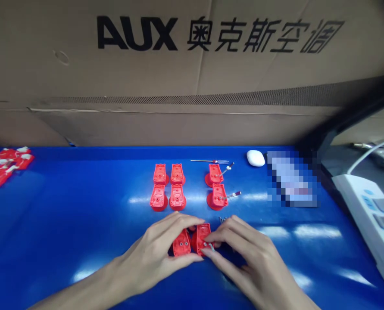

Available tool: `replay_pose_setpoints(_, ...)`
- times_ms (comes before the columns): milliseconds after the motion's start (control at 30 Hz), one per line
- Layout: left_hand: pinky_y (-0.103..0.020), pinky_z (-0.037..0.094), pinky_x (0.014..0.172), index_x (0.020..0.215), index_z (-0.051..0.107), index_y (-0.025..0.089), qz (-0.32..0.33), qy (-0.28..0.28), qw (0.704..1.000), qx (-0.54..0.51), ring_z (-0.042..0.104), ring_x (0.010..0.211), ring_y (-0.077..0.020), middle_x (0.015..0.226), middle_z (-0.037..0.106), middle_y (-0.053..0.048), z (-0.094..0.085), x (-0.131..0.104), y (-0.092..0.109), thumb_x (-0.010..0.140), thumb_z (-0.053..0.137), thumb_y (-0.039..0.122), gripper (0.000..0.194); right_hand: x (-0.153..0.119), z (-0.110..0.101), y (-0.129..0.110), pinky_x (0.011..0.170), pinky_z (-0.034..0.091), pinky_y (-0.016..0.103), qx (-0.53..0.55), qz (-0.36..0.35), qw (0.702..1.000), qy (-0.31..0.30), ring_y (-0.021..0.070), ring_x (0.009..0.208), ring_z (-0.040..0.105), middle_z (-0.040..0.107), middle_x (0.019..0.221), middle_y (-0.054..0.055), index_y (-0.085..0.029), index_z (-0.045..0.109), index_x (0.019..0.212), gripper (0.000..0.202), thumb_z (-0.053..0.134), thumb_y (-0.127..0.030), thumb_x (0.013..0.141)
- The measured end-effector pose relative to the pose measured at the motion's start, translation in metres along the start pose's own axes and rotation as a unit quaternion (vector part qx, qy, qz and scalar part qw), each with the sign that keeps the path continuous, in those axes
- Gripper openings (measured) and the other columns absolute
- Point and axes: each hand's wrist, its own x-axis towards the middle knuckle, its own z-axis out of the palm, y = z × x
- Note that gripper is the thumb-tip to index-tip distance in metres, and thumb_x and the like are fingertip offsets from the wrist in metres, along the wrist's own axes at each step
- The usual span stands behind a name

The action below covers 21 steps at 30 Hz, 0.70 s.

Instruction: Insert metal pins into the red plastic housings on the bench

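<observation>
Two red plastic housings stand side by side on the blue table. My left hand (161, 243) is closed around them, with thumb and fingers reaching across to the right one. Two small metal fittings show inside the left housing (181, 244). Over the right housing (202, 232), my right hand (243, 249) pinches a small pale part (211, 247) at its open face; the fingers hide most of it. One metal fitting is visible in that housing. Several small screws (222, 220) lie just behind my right fingers.
Beyond my hands, similar red housings (158, 197) stand in two groups; two on the right (219, 196) have metal rods sticking out. A screwdriver (210, 161), white case (255, 158) and blurred-out object (291, 178) lie behind. Red-and-white parts (9, 165) sit far left, a power strip (366, 215) right.
</observation>
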Motion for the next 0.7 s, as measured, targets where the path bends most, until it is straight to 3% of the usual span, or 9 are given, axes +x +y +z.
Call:
replay_pose_setpoints(267,-0.040,0.060,0.114,0.157,0.049,0.032,-0.007,-0.004,1.000,0.020,0.069,0.134,-0.0259,0.149,0.065,-0.010,-0.0024,0.0012,0.0010,0.098,0.086,0.028,0.069,-0.0028,-0.0021,-0.0015,0.084,0.056,0.036,-0.011,-0.010,1.000,0.025,0.0200,0.094,0.070,0.073,0.108,0.002,-0.028,0.069,0.121,0.010,0.065,-0.028,0.111)
replay_pose_setpoints(467,-0.038,0.063,0.103,0.155,0.052,0.032,-0.027,-0.006,0.999,0.024,0.073,0.121,-0.0253,0.137,0.069,-0.008,-0.0041,0.0015,0.0032,0.098,0.086,0.031,0.067,-0.0016,-0.0051,-0.0046,0.084,0.058,0.034,-0.010,-0.019,0.999,0.043,0.0189,0.090,0.071,0.075,0.103,0.002,-0.026,0.071,0.112,0.006,0.065,-0.026,0.111)
replay_pose_setpoints(700,-0.041,0.061,0.113,0.160,0.045,0.034,-0.043,-0.038,0.998,-0.002,0.069,0.134,-0.0254,0.147,0.064,-0.009,-0.0080,0.0034,0.0039,0.097,0.087,0.032,0.076,-0.0032,-0.0038,-0.0041,0.085,0.059,0.034,-0.008,-0.028,0.999,0.045,0.0189,0.090,0.072,0.074,0.102,0.003,-0.026,0.073,0.110,0.009,0.064,-0.025,0.111)
